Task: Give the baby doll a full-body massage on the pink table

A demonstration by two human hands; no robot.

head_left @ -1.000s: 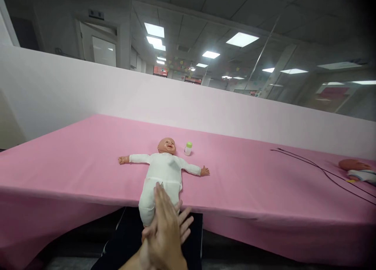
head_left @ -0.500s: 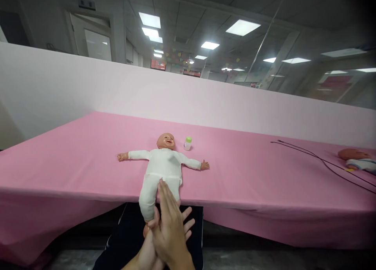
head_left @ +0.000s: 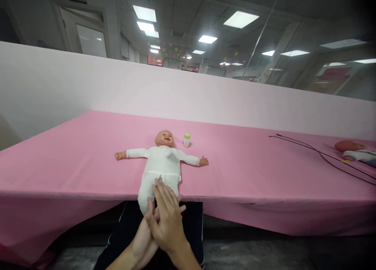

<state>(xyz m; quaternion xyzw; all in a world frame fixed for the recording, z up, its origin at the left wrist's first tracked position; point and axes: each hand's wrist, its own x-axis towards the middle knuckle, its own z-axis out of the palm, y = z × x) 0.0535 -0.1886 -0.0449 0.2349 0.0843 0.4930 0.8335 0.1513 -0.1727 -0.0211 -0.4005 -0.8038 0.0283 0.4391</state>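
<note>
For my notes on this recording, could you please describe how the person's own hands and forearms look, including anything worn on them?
Both hands are bare: the right hand and the left hand show no gloves, and no rings are visible. The forearms are bare as far as the frame shows, with no sleeve, watch or strap in view. The fingernails look short and unpainted. No markings can be made out.

The right hand [head_left: 166, 219] lies over the left hand [head_left: 143, 240], hiding most of its palm and fingers; both hands cover the doll's [head_left: 161, 164] lower legs and feet, so any grip there cannot be told; a second doll [head_left: 354, 151] is cut off by the right edge; the small bottle [head_left: 186, 140] is too small to read; the surface [head_left: 249, 176] runs past both side edges.
</note>
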